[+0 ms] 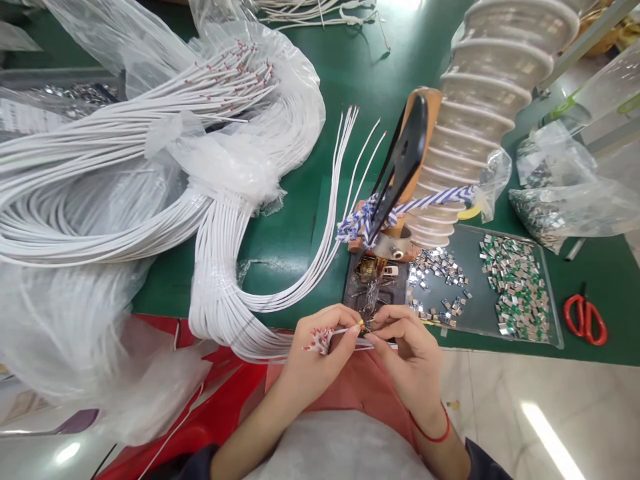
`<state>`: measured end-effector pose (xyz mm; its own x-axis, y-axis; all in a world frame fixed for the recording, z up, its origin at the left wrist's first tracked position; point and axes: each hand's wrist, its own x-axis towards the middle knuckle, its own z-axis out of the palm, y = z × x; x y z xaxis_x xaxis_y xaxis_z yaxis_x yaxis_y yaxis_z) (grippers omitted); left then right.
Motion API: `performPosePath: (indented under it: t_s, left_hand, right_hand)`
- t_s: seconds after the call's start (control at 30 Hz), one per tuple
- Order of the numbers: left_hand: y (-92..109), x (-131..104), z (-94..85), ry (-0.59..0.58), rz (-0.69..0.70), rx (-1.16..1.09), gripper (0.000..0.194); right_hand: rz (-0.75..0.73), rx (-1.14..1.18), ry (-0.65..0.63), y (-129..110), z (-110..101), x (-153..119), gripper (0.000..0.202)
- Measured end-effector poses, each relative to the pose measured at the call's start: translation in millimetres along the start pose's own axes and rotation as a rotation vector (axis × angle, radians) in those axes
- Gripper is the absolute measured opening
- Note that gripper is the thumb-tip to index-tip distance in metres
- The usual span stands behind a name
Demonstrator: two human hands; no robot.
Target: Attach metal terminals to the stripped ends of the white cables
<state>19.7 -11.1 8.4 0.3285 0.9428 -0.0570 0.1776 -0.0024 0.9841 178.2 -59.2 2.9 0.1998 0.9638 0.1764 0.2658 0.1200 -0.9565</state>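
Note:
My left hand (316,360), at the table's front edge, is closed on thin white cables (320,339) whose red-tipped ends stick out between thumb and fingers. Close by, my right hand (414,350) pinches at the end of a wire just in front of the left fingertips. What lies between its fingers is too small to name. Both hands meet before a dark block (376,290) with metal parts on it. A thick bundle of white cables (220,267) runs from the left toward my hands.
A wood-and-black upright holder (407,160) tied with striped cloth stands beside a clear ribbed hose (493,80). To the right lie a tray (554,327) of small metal connectors, red-handled scissors (585,320) and plastic bags (575,207). More plastic-wrapped cables (125,120) fill the left.

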Motion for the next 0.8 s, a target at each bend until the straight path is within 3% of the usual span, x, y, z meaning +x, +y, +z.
performPosePath:
  t_s: [0.3,0.57,0.8]
  left_hand:
    - [6,5,-5.6,0.000,-0.036,-0.019,0.019]
    - [4,8,-10.8,-0.026,-0.078,-0.011,0.020]
    - [6,7,-8.8,-0.070,-0.117,-0.022,0.020]
  right_hand:
    - [0.014,0.032,-0.054,8,-4,3,0.016]
    - [0.087,0.100,0.072,12,-12,-9,0.008]
    - [0.077,0.163,-0.038,12,-4,-10,0.005]
